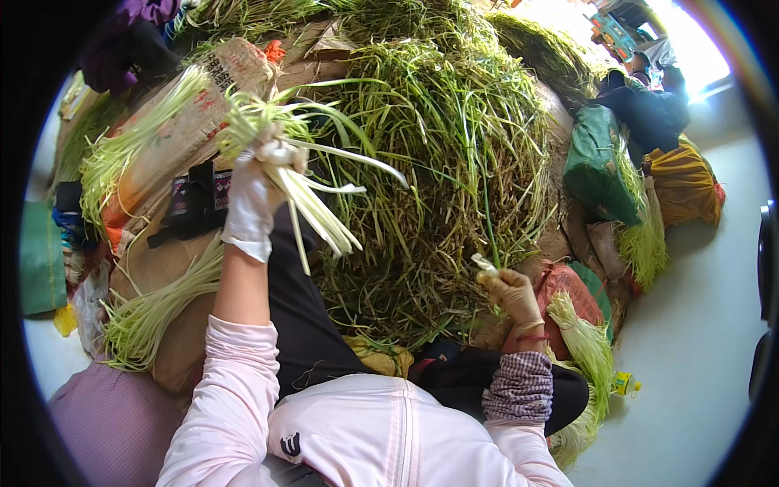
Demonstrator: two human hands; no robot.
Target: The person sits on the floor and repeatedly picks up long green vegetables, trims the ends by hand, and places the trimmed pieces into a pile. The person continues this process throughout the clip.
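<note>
My left hand point(258, 176), in a thin white glove, is raised and closed around a bunch of pale-stemmed leafy greens point(313, 207); the white stems point down and right, the leaves up and left. Lower at the right, my right hand point(511, 292), also gloved, pinches a long green leaf stalk point(489, 213) together with a whitish scrap point(485, 266). Between and beyond both hands lies a large heap of loose green and withered leaves point(426, 152).
Bundles of pale greens lie at the left point(164, 310), on a printed woven sack point(225, 79), and beside my right knee point(584, 347). Green point(599, 164) and brown-yellow point(684, 182) sacks stand at the right. A yellow-capped bottle point(625, 383) is on the floor. Other people sit at the upper left and upper right.
</note>
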